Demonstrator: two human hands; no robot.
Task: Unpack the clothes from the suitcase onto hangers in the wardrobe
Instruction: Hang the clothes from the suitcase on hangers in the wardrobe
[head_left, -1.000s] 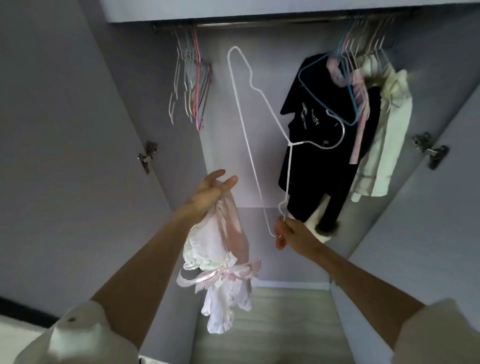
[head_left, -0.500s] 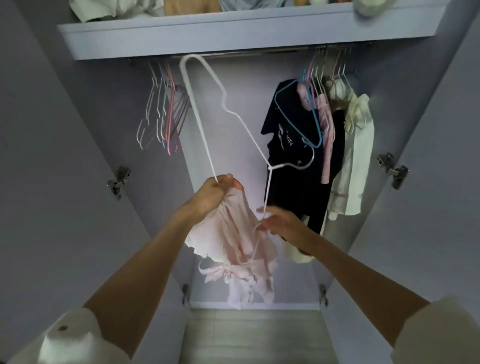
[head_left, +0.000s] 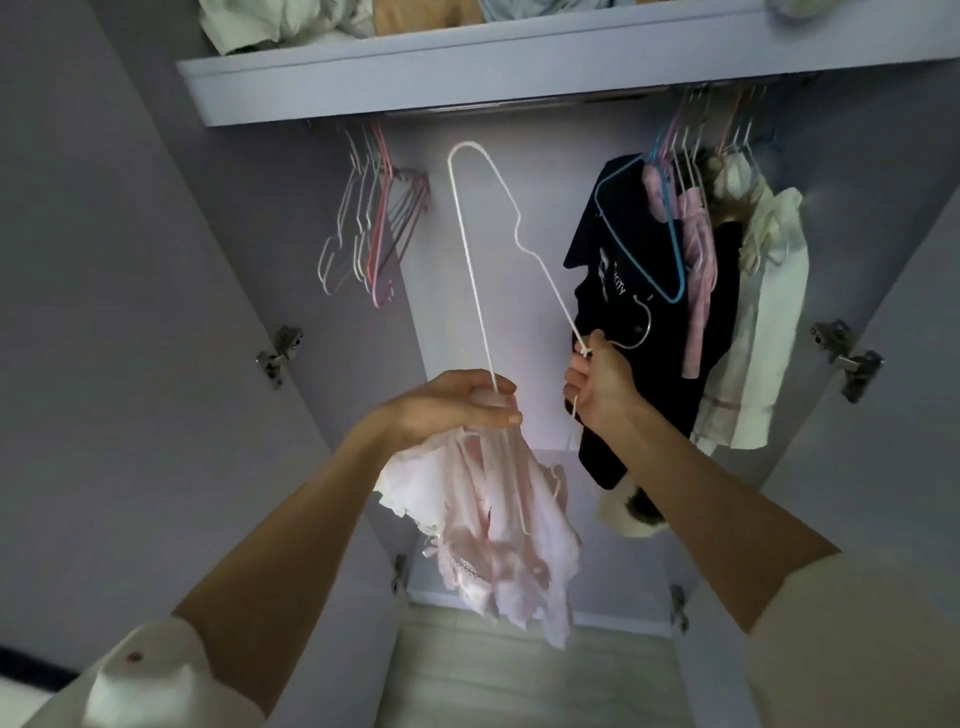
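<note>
My left hand (head_left: 457, 402) grips pink garment (head_left: 498, 525) and white hanger (head_left: 475, 260) wire; right hand (head_left: 597, 384) pinches hanger neck. Black shirt (head_left: 639, 322) hangs behind right hand, under rail (head_left: 498, 106).

White wire hanger (head_left: 470, 249) upended, one end inside bunched pink garment (head_left: 498, 530).

Dim lilac-grey wardrobe interior (head_left: 519, 270), open doors (head_left: 130, 364) with metal hinges (head_left: 278, 353), shelf (head_left: 467, 78) overhead, pale wood-look floor (head_left: 519, 675) below

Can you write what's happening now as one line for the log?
step: hangering | left hand: grips pink garment | right hand: grips white hanger neck | rail: not yet
</note>
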